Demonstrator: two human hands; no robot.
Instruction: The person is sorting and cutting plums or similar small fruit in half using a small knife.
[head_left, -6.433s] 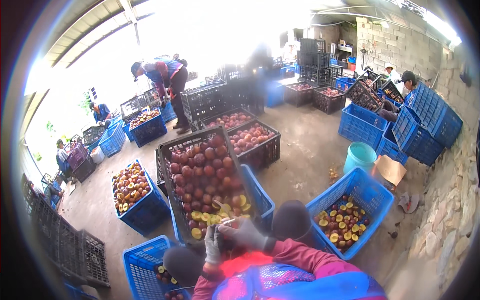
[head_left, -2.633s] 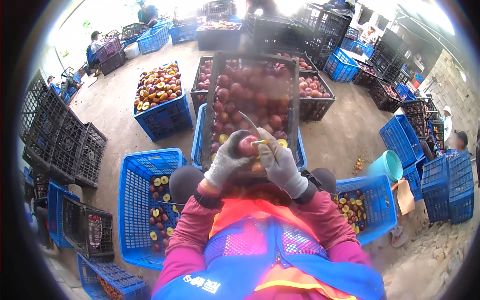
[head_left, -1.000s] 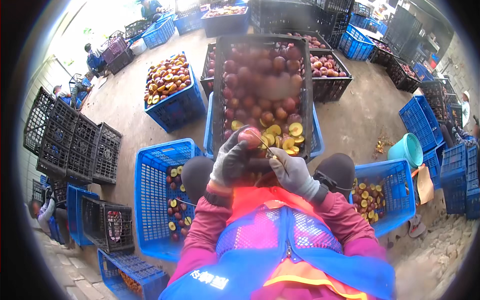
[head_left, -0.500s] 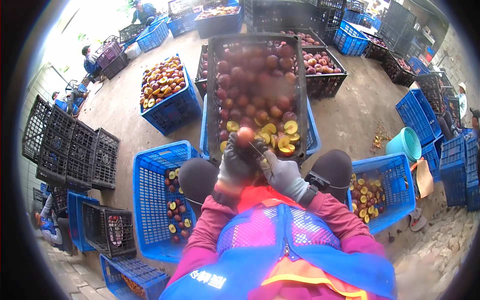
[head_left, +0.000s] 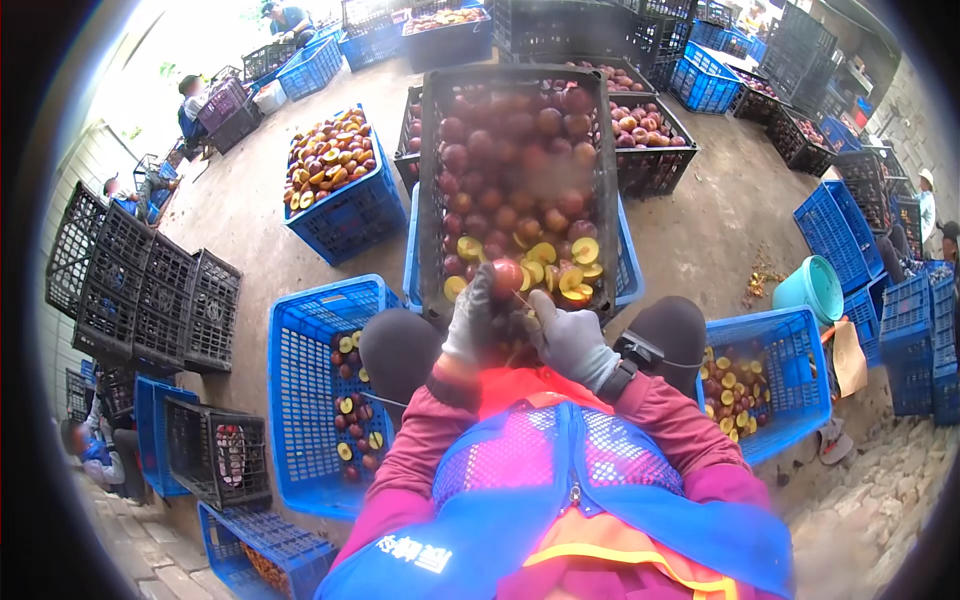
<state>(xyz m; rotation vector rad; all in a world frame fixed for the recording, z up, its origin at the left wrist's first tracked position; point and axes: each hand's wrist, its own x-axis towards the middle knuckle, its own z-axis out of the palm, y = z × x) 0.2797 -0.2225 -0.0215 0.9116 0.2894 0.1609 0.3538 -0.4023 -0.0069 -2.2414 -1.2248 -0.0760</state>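
My left hand (head_left: 474, 322), in a grey-white glove with dark fingers, grips a whole red plum (head_left: 507, 275) over the near end of a black crate (head_left: 432, 200). My right hand (head_left: 575, 340), in a similar glove and a dark wristband, is closed on a small knife (head_left: 522, 300). Its thin blade meets the plum's lower right side; how deep it sits cannot be told, and the handle is hidden in my fingers. Whole plums (head_left: 505, 215) fill most of the crate, with yellow-fleshed cut halves (head_left: 570, 278) at its near end.
Blue baskets with cut plums stand beside my left knee (head_left: 285, 400) and right knee (head_left: 800, 415). Ahead left is a full blue crate (head_left: 345, 225) of halves. A turquoise bucket (head_left: 810, 290) stands at right, stacked black crates (head_left: 150, 285) at left. Other people sit farther off.
The plum and my left hand have shifted slightly right. Less of the knife blade shows, its tip now against the plum. My right hand stays nearly in place.
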